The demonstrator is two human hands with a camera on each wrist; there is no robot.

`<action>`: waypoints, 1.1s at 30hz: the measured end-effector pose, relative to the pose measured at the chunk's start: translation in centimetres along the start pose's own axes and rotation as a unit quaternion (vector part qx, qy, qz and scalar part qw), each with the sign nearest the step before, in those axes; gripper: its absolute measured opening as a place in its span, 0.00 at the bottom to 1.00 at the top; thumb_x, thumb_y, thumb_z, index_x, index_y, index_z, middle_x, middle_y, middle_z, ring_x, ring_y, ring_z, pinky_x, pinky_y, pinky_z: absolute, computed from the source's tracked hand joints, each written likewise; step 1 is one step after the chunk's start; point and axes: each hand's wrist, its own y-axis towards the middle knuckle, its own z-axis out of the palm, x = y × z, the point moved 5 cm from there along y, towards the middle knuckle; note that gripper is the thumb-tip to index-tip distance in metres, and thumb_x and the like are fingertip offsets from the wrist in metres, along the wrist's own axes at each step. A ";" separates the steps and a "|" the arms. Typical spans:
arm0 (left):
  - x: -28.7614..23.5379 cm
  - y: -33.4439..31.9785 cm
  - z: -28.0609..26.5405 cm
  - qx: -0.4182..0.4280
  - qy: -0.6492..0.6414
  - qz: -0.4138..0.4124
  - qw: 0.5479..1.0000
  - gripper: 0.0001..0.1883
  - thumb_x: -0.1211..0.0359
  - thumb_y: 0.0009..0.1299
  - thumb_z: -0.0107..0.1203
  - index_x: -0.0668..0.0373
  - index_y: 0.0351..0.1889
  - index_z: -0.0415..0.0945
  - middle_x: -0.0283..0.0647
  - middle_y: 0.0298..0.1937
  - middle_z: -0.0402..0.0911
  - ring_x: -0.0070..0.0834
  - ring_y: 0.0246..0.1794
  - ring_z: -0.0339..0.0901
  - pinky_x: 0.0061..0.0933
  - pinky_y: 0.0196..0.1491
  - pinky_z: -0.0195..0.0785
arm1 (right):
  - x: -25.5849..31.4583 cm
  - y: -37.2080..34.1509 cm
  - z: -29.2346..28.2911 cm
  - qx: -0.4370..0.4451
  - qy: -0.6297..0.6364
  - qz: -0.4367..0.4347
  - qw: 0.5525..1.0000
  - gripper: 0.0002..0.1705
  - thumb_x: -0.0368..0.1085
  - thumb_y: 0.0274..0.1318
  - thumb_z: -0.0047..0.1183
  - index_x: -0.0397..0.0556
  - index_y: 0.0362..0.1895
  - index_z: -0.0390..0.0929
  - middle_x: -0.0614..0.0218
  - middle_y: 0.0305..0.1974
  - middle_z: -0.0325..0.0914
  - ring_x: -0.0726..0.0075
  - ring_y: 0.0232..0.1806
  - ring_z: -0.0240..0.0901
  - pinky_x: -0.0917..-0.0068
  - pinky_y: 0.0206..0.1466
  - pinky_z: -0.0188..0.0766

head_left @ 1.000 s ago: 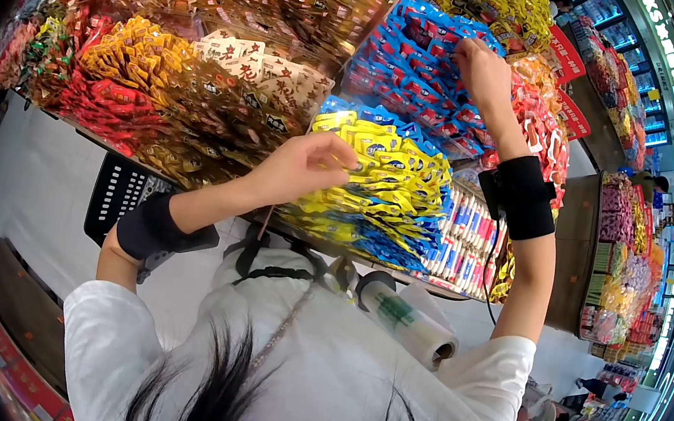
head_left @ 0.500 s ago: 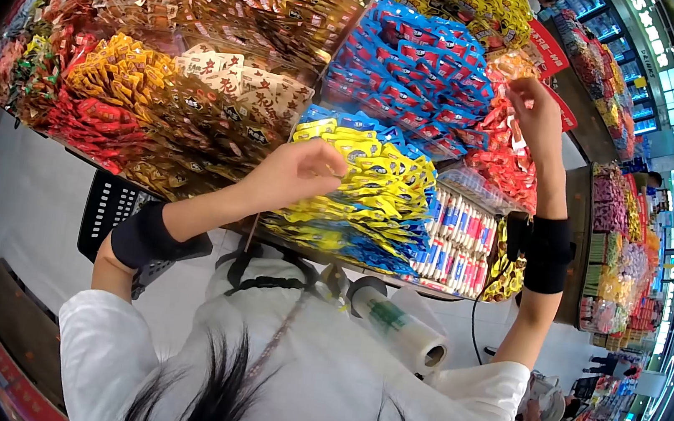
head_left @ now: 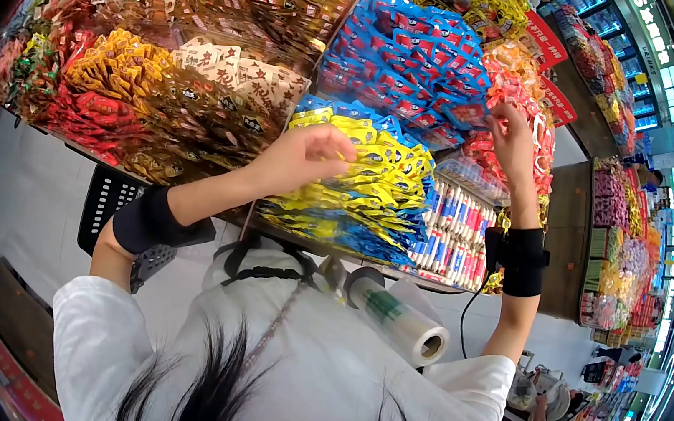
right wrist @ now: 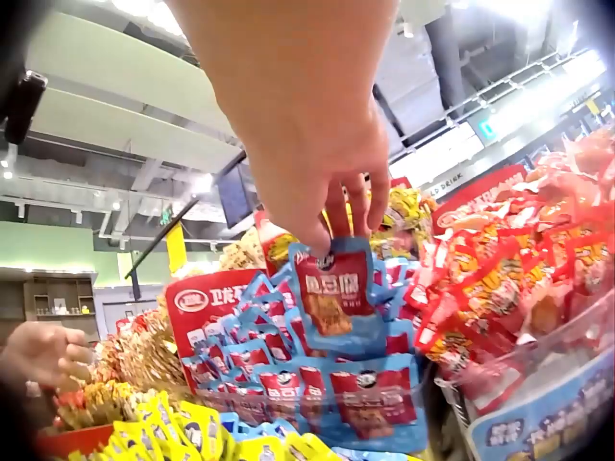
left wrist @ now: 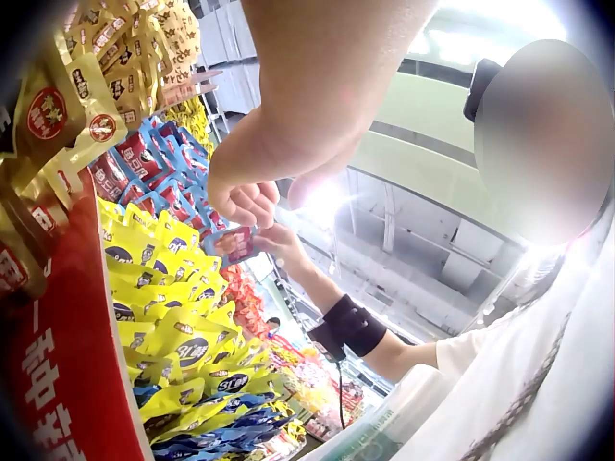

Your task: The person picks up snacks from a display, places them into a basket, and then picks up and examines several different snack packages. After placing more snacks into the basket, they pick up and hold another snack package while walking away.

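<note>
My right hand (head_left: 513,147) pinches a blue-and-red snack packet (right wrist: 335,299) by its top edge, as the right wrist view shows. The packet hangs upright in front of the bin of matching blue packets (head_left: 410,60); the left wrist view shows the packet (left wrist: 232,246) below my right fingers too. My left hand (head_left: 303,158) hovers over the yellow snack packets (head_left: 385,162), its fingers loosely bent and nothing held. In the left wrist view this left hand (left wrist: 252,178) is up close, with the yellow packets (left wrist: 173,317) below it.
Red snack packets (right wrist: 500,274) fill a clear bin to the right. Brown packets (head_left: 230,117) lie left of the yellow ones. White, red and blue sticks (head_left: 452,233) stand at the front edge. A roll of plastic bags (head_left: 407,328) and a black basket (head_left: 106,207) are near my body.
My right hand moved from over the blue packets right toward the red ones, then came back down and slightly left. My left hand has stayed over the yellow packets.
</note>
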 end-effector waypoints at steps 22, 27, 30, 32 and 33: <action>-2.0 0.9 2.9 -0.038 -0.144 0.078 0.986 0.12 0.73 0.61 0.54 0.64 0.40 0.66 0.35 0.39 0.74 0.16 0.38 0.72 0.19 0.40 0.67 | 12.6 -1.3 0.2 0.233 0.497 0.203 0.811 0.07 0.34 0.54 0.51 0.43 0.34 0.72 0.75 0.24 0.74 0.87 0.23 0.67 0.87 0.21 0.64; -2.4 0.7 3.1 -0.038 -0.149 0.074 0.985 0.11 0.73 0.61 0.55 0.64 0.39 0.66 0.35 0.37 0.74 0.16 0.37 0.71 0.19 0.40 0.66 | 12.3 -1.5 0.5 0.242 0.505 0.211 0.801 0.07 0.35 0.54 0.51 0.44 0.33 0.72 0.76 0.24 0.73 0.86 0.24 0.67 0.87 0.22 0.66; -2.0 0.7 3.1 -0.027 -0.134 0.057 0.989 0.12 0.73 0.61 0.55 0.64 0.40 0.66 0.36 0.38 0.74 0.17 0.38 0.71 0.20 0.42 0.66 | 11.9 -2.2 1.4 0.242 0.512 0.210 0.797 0.07 0.35 0.53 0.52 0.45 0.34 0.72 0.75 0.25 0.72 0.86 0.24 0.67 0.86 0.23 0.68; -0.9 0.7 3.1 -0.024 -0.119 0.031 0.992 0.13 0.72 0.61 0.55 0.64 0.41 0.66 0.37 0.39 0.75 0.18 0.39 0.71 0.21 0.43 0.66 | 10.6 -3.2 3.2 0.265 0.510 0.216 0.789 0.07 0.33 0.53 0.51 0.45 0.34 0.71 0.75 0.26 0.72 0.84 0.25 0.68 0.85 0.25 0.70; 0.2 0.8 3.0 -0.026 -0.114 0.014 0.993 0.13 0.72 0.61 0.55 0.63 0.42 0.66 0.37 0.40 0.75 0.18 0.40 0.71 0.21 0.43 0.66 | 9.6 -3.4 3.6 0.258 0.510 0.218 0.791 0.06 0.33 0.53 0.51 0.45 0.34 0.71 0.75 0.26 0.72 0.84 0.25 0.68 0.84 0.25 0.70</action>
